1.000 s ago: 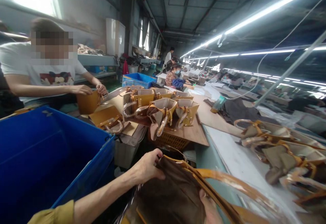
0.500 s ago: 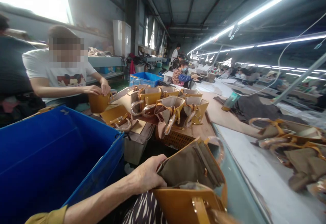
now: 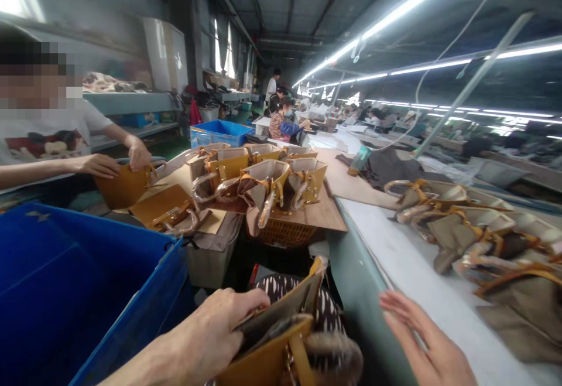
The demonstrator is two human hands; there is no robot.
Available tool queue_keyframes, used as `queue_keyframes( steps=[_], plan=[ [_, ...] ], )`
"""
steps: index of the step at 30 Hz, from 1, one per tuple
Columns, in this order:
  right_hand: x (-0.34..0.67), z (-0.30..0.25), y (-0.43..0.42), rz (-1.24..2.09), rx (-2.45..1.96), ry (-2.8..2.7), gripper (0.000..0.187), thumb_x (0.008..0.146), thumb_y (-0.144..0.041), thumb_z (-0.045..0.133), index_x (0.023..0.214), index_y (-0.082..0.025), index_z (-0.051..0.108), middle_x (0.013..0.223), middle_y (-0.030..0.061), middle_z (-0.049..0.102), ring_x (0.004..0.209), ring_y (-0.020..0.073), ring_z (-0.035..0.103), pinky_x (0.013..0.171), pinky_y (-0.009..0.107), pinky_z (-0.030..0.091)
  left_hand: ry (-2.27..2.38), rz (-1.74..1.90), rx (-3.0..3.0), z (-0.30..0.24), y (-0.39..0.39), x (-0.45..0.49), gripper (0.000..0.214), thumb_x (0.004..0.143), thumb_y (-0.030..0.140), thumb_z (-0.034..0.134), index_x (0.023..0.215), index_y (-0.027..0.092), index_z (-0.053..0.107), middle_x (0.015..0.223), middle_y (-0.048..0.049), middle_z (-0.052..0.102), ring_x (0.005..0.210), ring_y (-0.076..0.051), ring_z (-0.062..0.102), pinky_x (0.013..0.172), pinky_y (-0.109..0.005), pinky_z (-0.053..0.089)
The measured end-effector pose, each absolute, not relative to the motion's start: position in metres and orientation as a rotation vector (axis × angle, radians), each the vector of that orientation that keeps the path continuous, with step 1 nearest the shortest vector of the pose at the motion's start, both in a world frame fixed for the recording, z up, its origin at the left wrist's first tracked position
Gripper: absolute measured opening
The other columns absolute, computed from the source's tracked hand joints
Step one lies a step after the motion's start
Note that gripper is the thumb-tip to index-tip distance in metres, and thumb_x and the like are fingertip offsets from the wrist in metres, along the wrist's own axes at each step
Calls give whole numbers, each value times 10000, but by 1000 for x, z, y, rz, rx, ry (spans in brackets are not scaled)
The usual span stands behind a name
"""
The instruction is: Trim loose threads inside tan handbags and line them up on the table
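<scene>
My left hand (image 3: 219, 324) grips the side edge of a tan handbag (image 3: 266, 362), thumb over its rim. The bag rests at my lap, mouth parted, with its grey-brown lining showing and a plastic-wrapped handle toward me. Its lower part is cut off by the frame. To the right, my right hand (image 3: 424, 339) is held apart from the bag, fingers stretched out and nothing in it, near the edge of the white-topped table (image 3: 395, 257). Patterned dark cloth (image 3: 329, 310) shows behind the bag.
A large blue bin (image 3: 109, 269) stands at my left. Several tan handbags (image 3: 266, 178) crowd a board ahead, above an orange-brown basket (image 3: 285, 234). More handbags (image 3: 474, 228) lie on the right-hand table. At left, a co-worker's hands (image 3: 118, 160) hold a tan bag piece.
My right hand has come into view at the right, open. The handbag in my left hand has moved lower and left, and its mouth looks narrower. My view has turned right.
</scene>
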State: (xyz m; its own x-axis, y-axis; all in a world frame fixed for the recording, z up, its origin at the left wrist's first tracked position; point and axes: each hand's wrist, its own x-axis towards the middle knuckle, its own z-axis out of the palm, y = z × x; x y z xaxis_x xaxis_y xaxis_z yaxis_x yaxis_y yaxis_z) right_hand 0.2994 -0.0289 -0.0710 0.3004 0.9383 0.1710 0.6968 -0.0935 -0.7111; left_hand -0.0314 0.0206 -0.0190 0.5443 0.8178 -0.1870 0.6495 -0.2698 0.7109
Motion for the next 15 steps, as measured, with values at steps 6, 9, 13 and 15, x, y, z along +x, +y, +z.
queue_keyframes(
  steps=[6, 9, 13, 15],
  plan=[
    [254, -17, -7, 735, -1790, -2160, 518, 681, -216, 646, 1192, -264, 575, 1268, 22, 544, 1184, 234, 451, 1026, 347, 334, 1179, 195, 2171, -16, 18, -29, 405, 730, 88, 384, 1030, 299, 555, 841, 37, 631, 826, -153, 583, 715, -195, 388],
    [244, -28, -12, 1021, -1798, -2163, 484, 645, -321, 728, 1116, -293, 619, 1109, 5, 638, 1033, 245, 549, 891, 320, 425, 1205, 163, 2162, -15, 29, -35, 406, 725, 78, 361, 1031, 276, 540, 781, 40, 619, 740, -136, 583, 653, -190, 382],
    [241, -53, -21, 917, -1720, -2198, 411, 699, -257, 710, 1099, -281, 620, 1066, -3, 652, 969, 208, 575, 829, 252, 410, 1220, 146, 2196, -16, 42, -46, 397, 705, 78, 370, 1000, 272, 553, 786, 47, 616, 764, -133, 583, 662, -192, 392],
    [241, -54, -26, 777, -1714, -2192, 171, 785, -184, 625, 940, -246, 666, 890, -26, 674, 836, 153, 597, 743, 207, 406, 1191, 182, 2277, -18, 44, -44, 363, 728, 100, 398, 994, 278, 570, 838, 44, 626, 827, -144, 587, 715, -205, 412]
  ],
)
